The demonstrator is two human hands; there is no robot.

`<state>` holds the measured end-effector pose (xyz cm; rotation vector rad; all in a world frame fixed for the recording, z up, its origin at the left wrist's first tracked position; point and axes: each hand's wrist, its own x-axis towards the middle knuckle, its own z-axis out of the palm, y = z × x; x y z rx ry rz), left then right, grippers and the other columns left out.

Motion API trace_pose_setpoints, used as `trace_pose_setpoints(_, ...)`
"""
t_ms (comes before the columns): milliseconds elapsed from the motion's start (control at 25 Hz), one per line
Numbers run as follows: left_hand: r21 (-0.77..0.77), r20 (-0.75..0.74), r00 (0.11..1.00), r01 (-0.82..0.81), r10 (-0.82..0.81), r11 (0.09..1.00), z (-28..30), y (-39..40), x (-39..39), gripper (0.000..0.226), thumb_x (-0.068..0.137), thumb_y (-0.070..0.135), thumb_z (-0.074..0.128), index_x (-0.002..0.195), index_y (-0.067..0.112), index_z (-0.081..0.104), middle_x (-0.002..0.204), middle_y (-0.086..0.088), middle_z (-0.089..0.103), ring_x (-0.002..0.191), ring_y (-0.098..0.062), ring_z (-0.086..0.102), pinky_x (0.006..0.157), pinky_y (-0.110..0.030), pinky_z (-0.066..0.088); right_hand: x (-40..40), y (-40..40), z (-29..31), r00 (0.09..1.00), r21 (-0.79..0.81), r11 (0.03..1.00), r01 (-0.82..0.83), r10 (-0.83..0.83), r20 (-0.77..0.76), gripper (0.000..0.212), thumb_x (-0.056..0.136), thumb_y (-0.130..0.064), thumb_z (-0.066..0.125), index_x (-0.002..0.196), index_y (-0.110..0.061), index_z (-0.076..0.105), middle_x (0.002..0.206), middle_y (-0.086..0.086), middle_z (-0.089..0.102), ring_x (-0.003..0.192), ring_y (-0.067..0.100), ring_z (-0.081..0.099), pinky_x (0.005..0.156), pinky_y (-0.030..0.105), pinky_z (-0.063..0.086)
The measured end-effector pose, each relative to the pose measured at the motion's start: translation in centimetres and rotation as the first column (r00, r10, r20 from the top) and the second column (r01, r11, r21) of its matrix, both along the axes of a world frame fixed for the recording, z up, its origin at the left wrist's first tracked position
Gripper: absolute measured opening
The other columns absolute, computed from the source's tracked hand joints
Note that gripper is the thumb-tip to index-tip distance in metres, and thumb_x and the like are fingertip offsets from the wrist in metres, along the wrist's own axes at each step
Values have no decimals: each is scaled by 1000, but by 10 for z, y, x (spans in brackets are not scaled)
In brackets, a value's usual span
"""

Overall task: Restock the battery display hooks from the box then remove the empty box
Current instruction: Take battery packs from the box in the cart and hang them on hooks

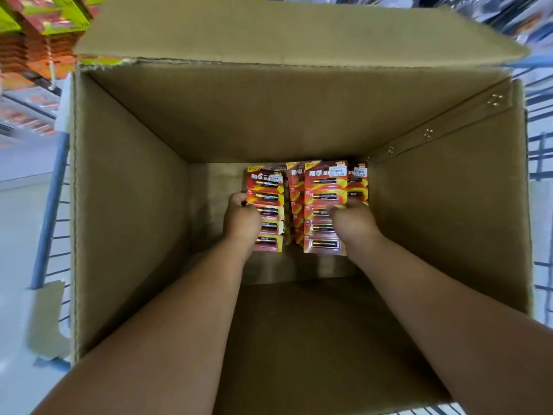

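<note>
My two bare forearms ran up from the bottom corners of the frame into the deep brown corrugated cardboard box (128, 205), whose matte walls filled most of the view. At centre, my left hand (241, 220) had its fingers curled round the left edge of the left stack of red-and-yellow glossy battery blister cards (267, 211), and my right hand (353, 221) gripped the right stack of the same cards (324, 202), thumb on top. Both stacks lay flat on the box floor, side by side, just beyond a bare patch of cardboard.

I judged the pick-up best done by squeezing each stack square from its edges, since slick plastic fronts would slide and fan out if lifted loosely. White price stickers (337, 170) marked the far ends. Past the far box flap (299, 31), blurred orange and yellow-green packaged goods (45, 34) showed at upper left.
</note>
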<state>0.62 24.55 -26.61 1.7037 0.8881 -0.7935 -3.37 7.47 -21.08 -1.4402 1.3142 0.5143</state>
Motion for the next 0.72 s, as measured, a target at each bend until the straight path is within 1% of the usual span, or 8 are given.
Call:
trace_pose_setpoints(80, -11, 9, 999, -37, 38, 999, 5, 5, 0, 15, 110, 29, 47, 123, 30, 55, 106, -1, 73, 87, -25, 76, 77, -42, 63, -3, -7, 7, 1000, 9, 1000, -10, 10, -16, 26, 109, -16, 50, 88, -29, 54, 91, 0, 65, 79, 21, 65, 61, 34, 49)
trace_pose_setpoints(160, -6, 9, 999, -33, 33, 999, 9, 5, 1, 18, 105, 41, 56, 119, 30, 57, 106, 0, 74, 87, -25, 76, 81, -46, 63, -4, -12, 10, 999, 7, 1000, -19, 19, -42, 27, 109, -16, 50, 86, -29, 53, 92, 1, 66, 78, 21, 65, 60, 35, 49)
trace_pose_setpoints(200, 29, 19, 1000, -17, 16, 999, 11, 5, 2, 19, 104, 40, 61, 119, 29, 58, 108, 1, 74, 88, -25, 75, 81, -47, 63, -5, -13, 13, 999, 1, 1000, -19, 19, -50, 26, 109, -16, 50, 86, -29, 53, 95, 3, 67, 81, 23, 67, 63, 37, 52)
trace_pose_setpoints(280, 105, 33, 999, -40, 37, 994, 7, 9, 3, 17, 105, 27, 61, 121, 28, 57, 112, 0, 71, 91, -24, 73, 75, -41, 62, -7, -14, 10, 998, -19, 999, -29, 28, -63, 19, 109, -20, 52, 91, -29, 55, 107, 5, 69, 97, 29, 69, 82, 47, 58)
trace_pose_setpoints(360, 144, 33, 993, -118, 114, 982, 4, 17, 1, 22, 106, 19, 57, 127, 26, 55, 111, 0, 67, 95, -24, 70, 74, -39, 58, -8, -12, 4, 996, -41, 998, -55, 53, -66, 5, 108, -25, 54, 107, -26, 59, 118, 4, 68, 113, 33, 66, 100, 55, 53)
trace_pose_setpoints(400, 168, 35, 990, -140, 136, 976, 2, 23, -1, 23, 106, 19, 57, 127, 27, 55, 111, 0, 67, 95, -25, 70, 78, -42, 59, -7, -11, 1, 996, -40, 997, -72, 70, -62, 11, 108, -27, 55, 117, -25, 60, 119, 2, 67, 118, 34, 64, 104, 56, 50)
trace_pose_setpoints(560, 213, 19, 992, -122, 121, 969, -7, 33, -8, 23, 106, 23, 56, 127, 31, 54, 115, -2, 69, 97, -30, 71, 86, -55, 61, 0, -8, -12, 991, -119, 984, -130, 123, -60, 26, 107, -28, 56, 132, -22, 61, 119, 2, 63, 125, 33, 59, 99, 50, 48)
trace_pose_setpoints(720, 220, -14, 994, -103, 108, 970, -15, 33, -7, 17, 105, 27, 57, 119, 36, 53, 116, -2, 69, 101, -33, 71, 87, -59, 60, -3, -14, -32, 985, -352, 920, -172, 155, -77, 29, 105, -27, 60, 132, -15, 61, 121, 8, 68, 117, 34, 66, 90, 44, 53)
